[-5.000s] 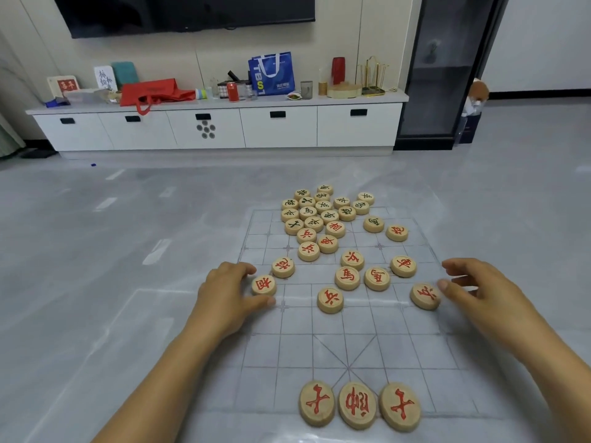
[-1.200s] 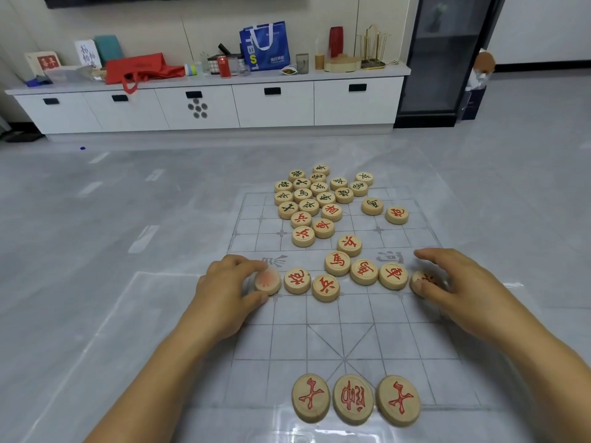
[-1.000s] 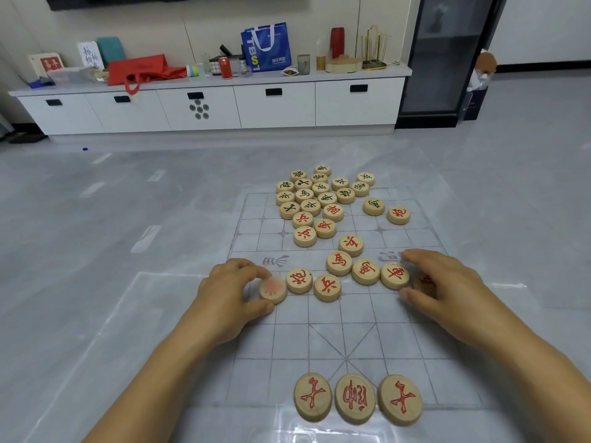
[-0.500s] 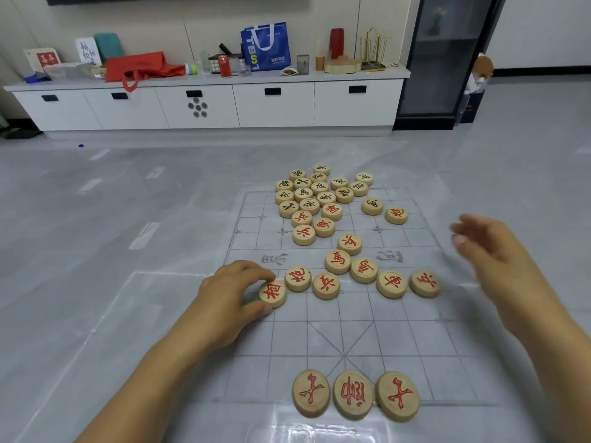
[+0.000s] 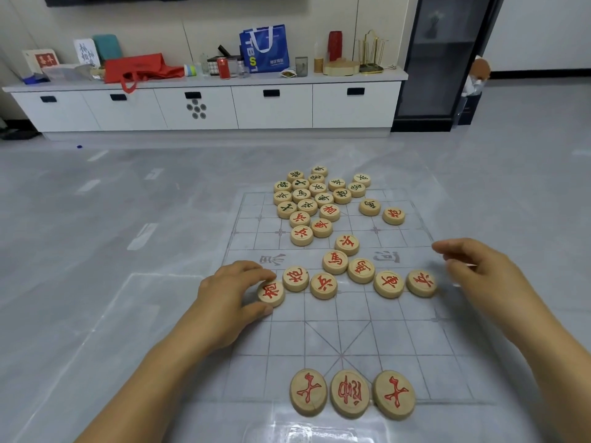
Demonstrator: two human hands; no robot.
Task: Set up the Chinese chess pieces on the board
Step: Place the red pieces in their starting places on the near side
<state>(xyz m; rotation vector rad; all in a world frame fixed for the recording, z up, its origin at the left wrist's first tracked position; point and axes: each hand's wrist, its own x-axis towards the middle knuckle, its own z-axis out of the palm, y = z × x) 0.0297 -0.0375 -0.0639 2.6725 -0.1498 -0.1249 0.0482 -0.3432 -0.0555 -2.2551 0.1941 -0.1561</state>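
The left grip pinches a red-marked piece between thumb and fingertips, at the left end of a loose row of red pieces across the middle of the board, which lies on the floor. The right grip hangs released, fingers loose, just right of the rightmost piece, apart from it. At the near edge sit three red pieces side by side; a mixed pile crowds the far end
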